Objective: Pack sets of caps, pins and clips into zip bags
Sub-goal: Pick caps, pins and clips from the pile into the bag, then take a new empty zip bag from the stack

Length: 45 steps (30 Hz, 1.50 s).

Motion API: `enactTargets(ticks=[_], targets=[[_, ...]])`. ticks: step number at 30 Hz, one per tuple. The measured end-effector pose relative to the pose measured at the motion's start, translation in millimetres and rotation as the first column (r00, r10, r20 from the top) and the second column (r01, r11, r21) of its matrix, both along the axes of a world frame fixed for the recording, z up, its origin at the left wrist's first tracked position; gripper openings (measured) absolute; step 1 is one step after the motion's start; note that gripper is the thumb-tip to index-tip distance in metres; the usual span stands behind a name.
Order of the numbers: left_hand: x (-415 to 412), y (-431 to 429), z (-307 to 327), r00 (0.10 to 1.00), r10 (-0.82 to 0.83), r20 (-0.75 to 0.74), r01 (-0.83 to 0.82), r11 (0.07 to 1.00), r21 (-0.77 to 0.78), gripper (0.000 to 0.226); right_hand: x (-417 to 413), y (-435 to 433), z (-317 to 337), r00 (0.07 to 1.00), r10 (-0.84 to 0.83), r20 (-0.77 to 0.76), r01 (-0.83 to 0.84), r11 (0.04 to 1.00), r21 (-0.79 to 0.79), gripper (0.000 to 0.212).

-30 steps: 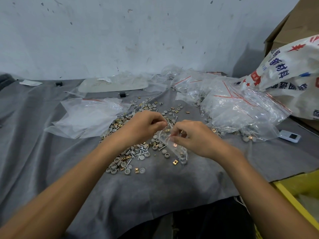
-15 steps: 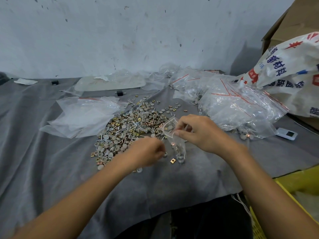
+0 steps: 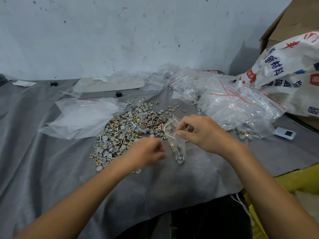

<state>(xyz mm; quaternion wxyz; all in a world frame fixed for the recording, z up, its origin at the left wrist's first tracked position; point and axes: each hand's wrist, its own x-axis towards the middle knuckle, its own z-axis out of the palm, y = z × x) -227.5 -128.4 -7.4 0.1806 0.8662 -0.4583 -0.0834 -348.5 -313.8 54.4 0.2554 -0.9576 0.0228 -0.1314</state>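
Note:
My right hand [image 3: 203, 133] pinches the mouth of a small clear zip bag [image 3: 178, 149] and holds it upright over the grey cloth. Several grey caps lie in the bag's bottom. My left hand [image 3: 148, 151] is just left of the bag, low on the cloth, its fingers curled and their tips pinched together on a small gold clip that they hide. A loose pile of grey caps, metal pins and gold clips [image 3: 127, 131] spreads behind and to the left of my left hand.
Packed zip bags [image 3: 229, 104] are heaped at the right, against a printed white sack [image 3: 290, 73]. A flat stack of empty bags [image 3: 82, 114] lies left of the pile. A small white device [image 3: 284, 133] sits far right. A yellow crate edge [image 3: 296, 180] is at lower right.
My left hand left the bag's mouth and came down to the cloth beside the bag. The gold clip that lay there is out of sight. The right hand kept hold of the bag.

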Motion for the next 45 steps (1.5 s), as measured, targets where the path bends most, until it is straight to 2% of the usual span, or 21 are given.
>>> enactTargets(ticks=[2,5,8,10,12,15,19,22,25,27,30,33,38,42,45], targets=[[6,8,16,0.991,0.081,-0.108,-0.099,0.981,-0.166,0.011,0,1,0,1.000,0.000,-0.001,0.000,1.000,-0.005,0.008],[11,12,40,0.962,0.178,-0.207,-0.249,0.883,-0.397,0.009,1,3,0,1.000,0.009,-0.001,-0.009,1.000,-0.013,0.009],[9,9,55,0.949,0.117,-0.293,-0.267,0.794,-0.547,0.008,4,7,0,1.000,0.017,-0.002,-0.017,1.000,-0.027,0.011],[3,6,58,0.952,-0.005,-0.306,-0.170,0.822,-0.543,0.005,4,9,1,1.000,0.022,0.002,-0.022,0.999,-0.048,0.011],[-5,5,55,0.969,-0.064,-0.238,-0.068,0.859,-0.508,0.010,3,9,2,1.000,0.024,0.009,-0.023,0.998,-0.064,0.011],[-14,7,46,0.992,-0.046,-0.114,-0.021,0.849,-0.528,0.006,2,7,3,0.999,0.001,0.046,0.001,0.999,-0.053,0.012],[-20,13,43,0.997,-0.006,0.076,0.042,0.876,-0.480,0.020,3,8,2,0.995,-0.052,0.081,0.059,0.995,-0.085,0.014],[-17,18,48,0.997,0.018,0.077,0.019,0.887,-0.461,0.024,4,13,3,0.990,-0.086,0.114,0.096,0.992,-0.083,0.021],[-14,22,52,0.994,0.033,0.105,0.016,0.901,-0.433,0.008,5,21,4,0.986,-0.092,0.141,0.103,0.992,-0.073,0.027],[-10,26,55,0.996,0.047,0.080,-0.007,0.896,-0.444,0.004,5,25,6,0.990,-0.068,0.126,0.076,0.995,-0.062,0.030],[-6,35,55,1.000,-0.015,-0.008,0.009,0.881,-0.473,0.011,4,27,12,0.998,-0.011,0.061,0.017,0.994,-0.105,0.033],[-4,44,52,0.996,-0.065,-0.063,0.023,0.859,-0.511,0.012,6,32,20,1.000,0.028,0.012,-0.026,0.988,-0.153,0.027],[2,53,51,0.988,-0.067,-0.137,-0.028,0.806,-0.591,0.014,16,40,30,0.974,0.150,-0.171,-0.166,0.983,-0.082,0.022],[5,61,49,0.986,-0.030,-0.166,-0.077,0.793,-0.604,0.023,21,45,27,0.989,0.126,-0.078,-0.132,0.988,-0.075,0.033],[6,62,50,0.981,-0.031,-0.189,-0.095,0.778,-0.621,0.028,22,48,29,0.989,0.140,-0.039,-0.143,0.986,-0.090,0.029]])
